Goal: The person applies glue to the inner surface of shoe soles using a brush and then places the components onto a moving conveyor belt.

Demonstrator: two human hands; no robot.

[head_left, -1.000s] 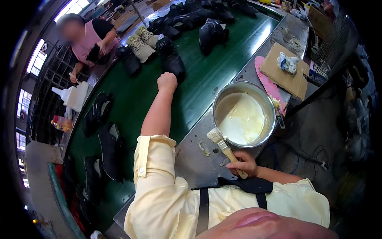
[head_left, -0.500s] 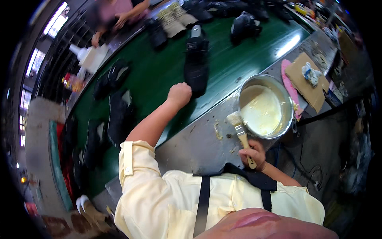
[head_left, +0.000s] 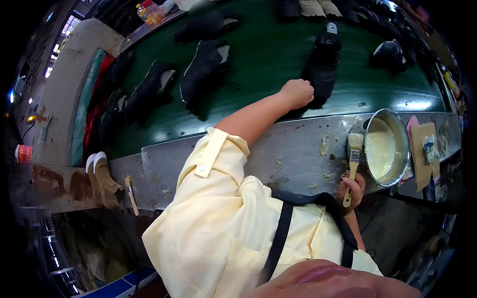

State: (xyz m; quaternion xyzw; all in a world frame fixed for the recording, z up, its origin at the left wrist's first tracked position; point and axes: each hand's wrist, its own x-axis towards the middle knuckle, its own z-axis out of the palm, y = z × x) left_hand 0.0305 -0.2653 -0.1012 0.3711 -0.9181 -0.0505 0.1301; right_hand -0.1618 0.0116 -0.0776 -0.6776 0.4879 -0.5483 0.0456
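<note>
My left hand (head_left: 296,93) is closed in a fist at the lower left side of a black shoe (head_left: 322,69). That shoe lies lengthwise on a green belt-like surface (head_left: 271,49), with a pale piece showing at its far end. The fingertips are hidden behind the fist, against the toe edge. In my right hand (head_left: 352,190) is a flat paintbrush (head_left: 354,158) with a wooden handle, bristles pointing up and away. Right beside the brush stands a metal pot (head_left: 396,125) holding creamy pale-yellow paste (head_left: 380,149).
Several black shoes (head_left: 201,72) lie on the green surface to the left, others at the far right. A second brush (head_left: 131,194) and tan boots (head_left: 105,181) rest on the left end of the metal ledge (head_left: 208,164). Cardboard (head_left: 423,156) lies beyond the pot.
The view has swung left, so the shoe, pot and both hands now appear farther right. My left fist stays at the shoe's toe, and my right hand still holds the brush beside the pot.
</note>
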